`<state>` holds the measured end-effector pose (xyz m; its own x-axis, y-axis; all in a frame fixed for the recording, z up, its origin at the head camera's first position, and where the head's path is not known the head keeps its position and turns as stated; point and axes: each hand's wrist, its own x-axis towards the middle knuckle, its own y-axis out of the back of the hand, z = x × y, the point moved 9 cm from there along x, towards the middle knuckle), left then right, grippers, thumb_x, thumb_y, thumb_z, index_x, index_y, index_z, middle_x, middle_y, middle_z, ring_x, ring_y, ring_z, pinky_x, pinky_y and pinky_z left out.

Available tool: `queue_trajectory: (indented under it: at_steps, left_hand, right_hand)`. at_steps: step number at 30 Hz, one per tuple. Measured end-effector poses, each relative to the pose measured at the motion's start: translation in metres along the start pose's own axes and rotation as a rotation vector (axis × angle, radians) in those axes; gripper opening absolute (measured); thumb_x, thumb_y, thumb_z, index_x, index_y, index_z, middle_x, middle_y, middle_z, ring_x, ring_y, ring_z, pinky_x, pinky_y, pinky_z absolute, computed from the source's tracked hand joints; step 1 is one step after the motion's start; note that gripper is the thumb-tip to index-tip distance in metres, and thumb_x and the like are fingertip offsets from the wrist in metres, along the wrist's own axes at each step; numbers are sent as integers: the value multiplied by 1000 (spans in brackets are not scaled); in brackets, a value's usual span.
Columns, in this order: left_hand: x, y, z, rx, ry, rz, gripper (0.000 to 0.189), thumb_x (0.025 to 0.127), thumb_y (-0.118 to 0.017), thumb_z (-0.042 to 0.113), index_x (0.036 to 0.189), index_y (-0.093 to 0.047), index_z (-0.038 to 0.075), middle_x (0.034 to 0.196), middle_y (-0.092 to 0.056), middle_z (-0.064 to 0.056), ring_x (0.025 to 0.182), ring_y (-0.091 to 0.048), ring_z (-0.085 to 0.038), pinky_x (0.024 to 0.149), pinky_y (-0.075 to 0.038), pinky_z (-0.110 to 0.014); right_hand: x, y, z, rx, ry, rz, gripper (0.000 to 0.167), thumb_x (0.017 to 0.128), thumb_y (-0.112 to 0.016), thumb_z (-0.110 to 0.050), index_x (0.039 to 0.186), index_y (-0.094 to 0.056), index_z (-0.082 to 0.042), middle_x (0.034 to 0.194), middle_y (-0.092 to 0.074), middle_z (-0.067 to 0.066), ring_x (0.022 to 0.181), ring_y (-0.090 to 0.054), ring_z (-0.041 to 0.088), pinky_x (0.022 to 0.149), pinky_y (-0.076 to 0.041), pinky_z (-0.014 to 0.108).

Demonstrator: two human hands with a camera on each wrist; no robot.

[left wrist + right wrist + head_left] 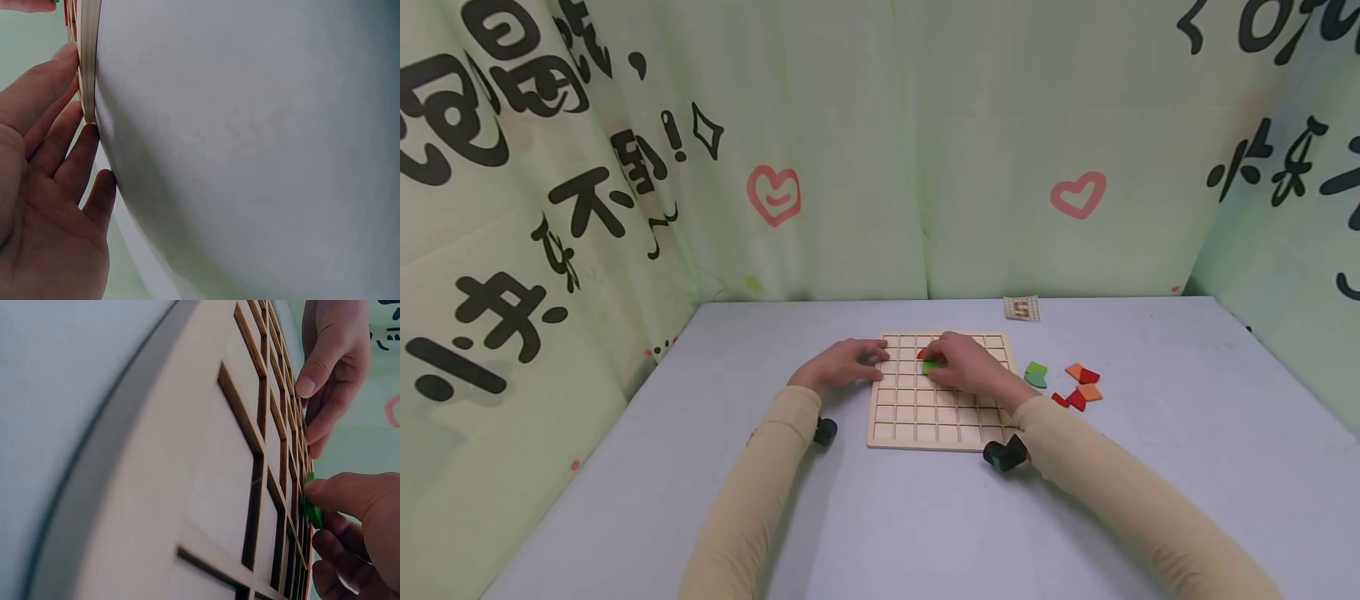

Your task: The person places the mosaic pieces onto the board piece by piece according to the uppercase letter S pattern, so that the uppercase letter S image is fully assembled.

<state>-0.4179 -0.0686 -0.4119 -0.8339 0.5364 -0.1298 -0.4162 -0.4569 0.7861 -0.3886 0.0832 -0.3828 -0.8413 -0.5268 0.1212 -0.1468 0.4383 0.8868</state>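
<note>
A square wooden grid board point(895, 439) lies on the table, its raised dividers forming many small cells. My left hand point(844, 363) rests at the board's left side, thumb and fingertips touching its edge with the fingers extended. Over the upper middle of the grid, my right hand point(966, 364) pinches a green tile point(314, 503) between thumb and fingers. In the head view this green tile point(929, 367) shows just below a red tile point(921, 354), which is partly covered by the right hand. The green tile's full outline is hidden by the fingers.
Right of the board lie a light green tile point(1037, 367), a teal tile point(1034, 380) and several loose orange and red tiles point(1090, 392). A small patterned card point(1022, 308) sits near the table's back edge. Pale curtains point(917, 167) enclose the table point(925, 517).
</note>
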Motion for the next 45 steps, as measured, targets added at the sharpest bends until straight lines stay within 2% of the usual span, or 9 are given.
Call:
queue_trajectory:
  at_steps: [4, 7, 23, 31, 45]
  left_hand:
    - [0, 1, 1, -2, -7, 3, 33, 92, -68, 18, 124, -66, 11, 152, -43, -1, 144, -29, -23, 117, -23, -39]
    - [-1, 1, 2, -6, -10, 7, 33, 92, -68, 18, 124, -66, 11, 152, -43, -2, 144, -30, -23, 117, -23, -39]
    - [0, 0, 1, 3, -1, 0, 33, 92, -68, 18, 124, -66, 11, 152, -43, -1, 144, -30, -23, 117, -23, -39]
    - [-1, 2, 3, 5, -21, 8, 33, 92, -68, 18, 124, -66, 11, 151, -44, -2, 144, -31, -24, 117, -23, -40]
    - [-2, 0, 1, -7, 18, 3, 34, 92, -68, 19, 124, -66, 12, 152, -43, 0, 144, -29, -23, 117, -23, -40]
  right_hand:
    - [3, -2, -2, -43, 23, 10, 24, 89, -67, -8, 112, -69, 0, 102, -64, 10, 94, -58, 24, 87, -49, 42]
    - [5, -3, -1, -51, 6, 4, 25, 89, -66, -9, 113, -69, 0, 103, -64, 10, 95, -58, 24, 88, -49, 42]
    - [8, -5, -3, -46, -14, -5, 24, 91, -66, -10, 112, -68, 0, 101, -64, 10, 92, -59, 23, 86, -50, 42]
    - [10, -5, -3, -54, -8, -1, 21, 91, -66, -10, 109, -70, -1, 99, -65, 9, 92, -60, 23, 87, -50, 42]
    - [12, -8, 0, -50, -18, -7, 20, 91, -66, -10, 108, -70, -1, 98, -65, 8, 91, -60, 22, 86, -51, 41]
